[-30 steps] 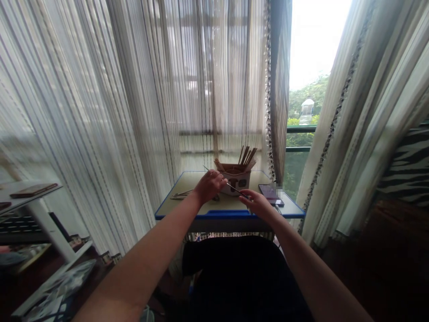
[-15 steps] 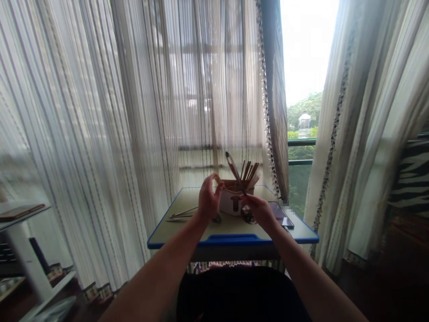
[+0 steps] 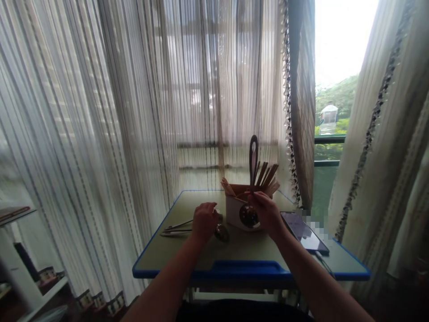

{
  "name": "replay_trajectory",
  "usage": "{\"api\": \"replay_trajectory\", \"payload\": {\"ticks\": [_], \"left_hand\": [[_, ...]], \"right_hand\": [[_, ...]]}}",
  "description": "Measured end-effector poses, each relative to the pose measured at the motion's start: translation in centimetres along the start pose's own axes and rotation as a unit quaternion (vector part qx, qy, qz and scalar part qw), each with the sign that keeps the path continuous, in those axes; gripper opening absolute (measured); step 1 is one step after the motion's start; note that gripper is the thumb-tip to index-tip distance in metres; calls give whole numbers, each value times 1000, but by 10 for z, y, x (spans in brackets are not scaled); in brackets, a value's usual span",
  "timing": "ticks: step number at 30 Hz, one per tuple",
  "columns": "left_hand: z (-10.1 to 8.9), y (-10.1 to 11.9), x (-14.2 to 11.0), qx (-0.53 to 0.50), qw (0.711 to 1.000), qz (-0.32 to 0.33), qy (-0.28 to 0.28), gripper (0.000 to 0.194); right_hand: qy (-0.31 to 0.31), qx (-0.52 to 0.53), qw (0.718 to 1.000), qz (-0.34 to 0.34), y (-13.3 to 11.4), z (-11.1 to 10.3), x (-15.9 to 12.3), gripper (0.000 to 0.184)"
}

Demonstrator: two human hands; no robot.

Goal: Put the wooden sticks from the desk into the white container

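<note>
My right hand (image 3: 266, 212) pinches the handle of a slotted ladle (image 3: 254, 152). The ladle is upright, its looped handle end pointing up and its round, holed metal bowl hanging below my fingers before the box. The pale box (image 3: 234, 214) stands on the desk with chopsticks (image 3: 267, 173) sticking out of it. To the box's left, my left hand (image 3: 205, 220) is over metal utensils, its fingers loosely bent and apart from the box; its thumb and fingertips are partly hidden. Long thin handles (image 3: 176, 230) emerge to its left, and a shiny rounded bowl (image 3: 221, 232) to its right.
The desk (image 3: 174, 257) has a raised blue rim. A tablet or large phone (image 3: 304, 232) lies at its right side, with a cable (image 3: 324, 261) at its near edge. Sheer striped curtains (image 3: 201, 112) hang behind. A white stand (image 3: 20, 255) is at far left.
My left hand has left the box's left edge and come down to the utensils on the desk. The ladle in my right hand has turned from tilted to upright. The view has come closer.
</note>
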State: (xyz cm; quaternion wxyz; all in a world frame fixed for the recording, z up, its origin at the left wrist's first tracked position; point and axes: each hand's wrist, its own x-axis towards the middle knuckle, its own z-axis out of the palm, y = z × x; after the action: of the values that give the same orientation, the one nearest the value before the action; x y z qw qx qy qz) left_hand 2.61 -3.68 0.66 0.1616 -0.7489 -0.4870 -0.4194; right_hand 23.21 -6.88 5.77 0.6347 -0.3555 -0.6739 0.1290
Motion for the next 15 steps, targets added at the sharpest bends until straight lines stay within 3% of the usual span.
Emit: {"api": "replay_trajectory", "payload": {"ticks": [7,11,15], "left_hand": [[20,-45,-5,110,967,-159,-165,30],[21,-51,-2,94,956,-206,-186,35],[19,-55,0,88,943,-230,-222,32]], "right_hand": [[-12,-66,997,-45,46,28,-41,22],[-36,-161,981,-103,46,29,-45,22],[-91,-299,934,-172,37,33,-48,24]]}}
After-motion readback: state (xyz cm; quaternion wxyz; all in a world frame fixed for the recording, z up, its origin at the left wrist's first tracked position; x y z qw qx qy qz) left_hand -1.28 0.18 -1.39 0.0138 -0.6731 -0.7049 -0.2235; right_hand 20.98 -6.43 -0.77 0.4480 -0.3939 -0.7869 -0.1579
